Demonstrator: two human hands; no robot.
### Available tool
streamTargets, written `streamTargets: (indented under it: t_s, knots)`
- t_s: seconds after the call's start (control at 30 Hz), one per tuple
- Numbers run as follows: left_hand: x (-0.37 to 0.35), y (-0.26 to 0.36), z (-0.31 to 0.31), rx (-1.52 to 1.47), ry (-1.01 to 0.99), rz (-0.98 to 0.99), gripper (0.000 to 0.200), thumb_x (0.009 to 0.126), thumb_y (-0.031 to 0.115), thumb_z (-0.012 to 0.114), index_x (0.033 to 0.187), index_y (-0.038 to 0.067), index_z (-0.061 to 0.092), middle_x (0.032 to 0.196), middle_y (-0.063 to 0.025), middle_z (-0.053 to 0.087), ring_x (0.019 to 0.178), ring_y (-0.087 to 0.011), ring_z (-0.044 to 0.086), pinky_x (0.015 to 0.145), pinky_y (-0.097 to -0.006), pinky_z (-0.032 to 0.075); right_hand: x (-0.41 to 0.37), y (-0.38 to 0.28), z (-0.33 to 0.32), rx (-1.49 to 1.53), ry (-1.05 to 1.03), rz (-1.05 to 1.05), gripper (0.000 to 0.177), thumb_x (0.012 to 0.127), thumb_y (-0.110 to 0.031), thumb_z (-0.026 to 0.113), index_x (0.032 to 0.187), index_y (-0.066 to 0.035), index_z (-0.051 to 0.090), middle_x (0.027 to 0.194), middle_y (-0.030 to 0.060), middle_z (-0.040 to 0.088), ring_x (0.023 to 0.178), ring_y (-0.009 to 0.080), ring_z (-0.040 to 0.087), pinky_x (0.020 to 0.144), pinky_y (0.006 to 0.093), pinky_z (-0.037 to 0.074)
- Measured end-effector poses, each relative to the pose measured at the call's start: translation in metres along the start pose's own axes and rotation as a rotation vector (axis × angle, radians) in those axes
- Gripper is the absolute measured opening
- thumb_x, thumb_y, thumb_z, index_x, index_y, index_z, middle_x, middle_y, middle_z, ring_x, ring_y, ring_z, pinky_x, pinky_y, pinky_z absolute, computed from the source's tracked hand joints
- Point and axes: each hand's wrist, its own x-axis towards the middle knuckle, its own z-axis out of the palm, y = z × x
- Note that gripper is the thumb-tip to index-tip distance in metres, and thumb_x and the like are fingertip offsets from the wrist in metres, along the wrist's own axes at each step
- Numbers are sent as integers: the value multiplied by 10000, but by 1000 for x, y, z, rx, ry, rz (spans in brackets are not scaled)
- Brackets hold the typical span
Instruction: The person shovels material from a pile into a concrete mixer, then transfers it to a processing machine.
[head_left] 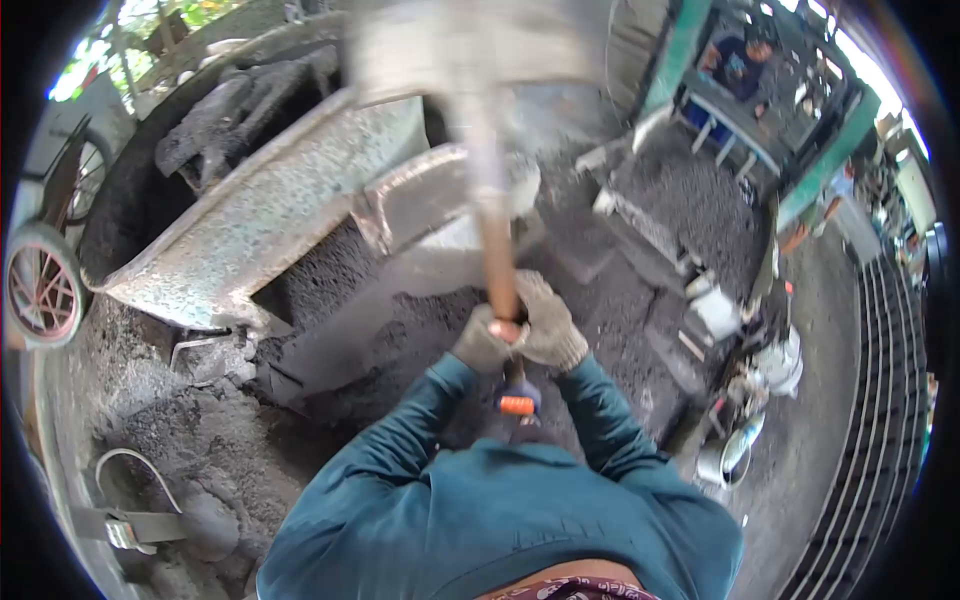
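Both gloved hands are grasping the wooden handle of a long tool, fingers closing around it. The left hand and the right hand are pressing close together in front of the chest. The handle is running forward to a wide, pale head, which is blurring; it is looking like a shovel blade, though I can't be certain.

For good control, the hands should be gripping firmly, with the wrists lining up behind the handle. Spacing the hands farther apart would probably be giving more leverage against the weight of the head, and bending the knees would be sparing the back.

Around the feet, dark, crumbly material is lying in heaps. A long, greenish metal trough is leaning on the left, beside a short metal piece. Farther out, another person is sitting behind a barred frame, so the swing should be staying well clear of that side.
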Motion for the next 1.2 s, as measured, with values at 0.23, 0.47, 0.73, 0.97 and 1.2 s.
streamTargets:
  t_s: [0.23, 0.47, 0.73, 0.97, 1.2]
  knots:
    - [-3, -38, -1, -400, 469, -18, 268, 820, -66, 716, 1068, -13, 632, 956, -111, 665, 739, -242, 698, 675, -380, 608, -139, 94, -56, -223, -186, 340, 788, 731, -407, 835, 1392, -94, 542, 1326, 169, 617, 1245, 367, 565, 1063, 457, 448]
    - [-34, -45, 72, -381, 835, -209, 320, 807, -4, 723, 1105, -1, 608, 936, -105, 641, 791, -274, 699, 766, -424, 614, -308, 149, -73, -336, -483, 907, 929, 741, -367, 837, 1525, -141, 393, 1478, 140, 519, 1367, 327, 487, 1126, 413, 416]
    - [-46, -50, 115, -390, 655, -316, 316, 921, 187, 669, 1186, 20, 622, 955, -141, 676, 886, -307, 701, 872, -479, 573, -346, 227, -79, -8, -668, 1223, 906, 853, -311, 736, 1607, -202, 245, 1473, 174, 516, 1308, 361, 540, 1030, 444, 483]
    - [-16, -81, 105, -810, 792, -452, 308, 929, 307, 653, 1093, 48, 626, 797, -68, 591, 825, -282, 620, 939, -519, 512, -382, 281, -72, -220, -267, 1227, 661, 802, -219, 720, 1415, -98, 505, 1115, 209, 694, 994, 343, 697, 847, 414, 551]
    - [11, -164, 161, -1279, 793, -1001, 195, 885, 256, 681, 832, 98, 581, 745, -43, 564, 741, -235, 582, 850, -482, 517, -366, 178, -222, 512, 633, 1687, 284, 818, -23, 637, 1101, -31, 653, 753, 59, 607, 519, 146, 569, 406, 319, 439]
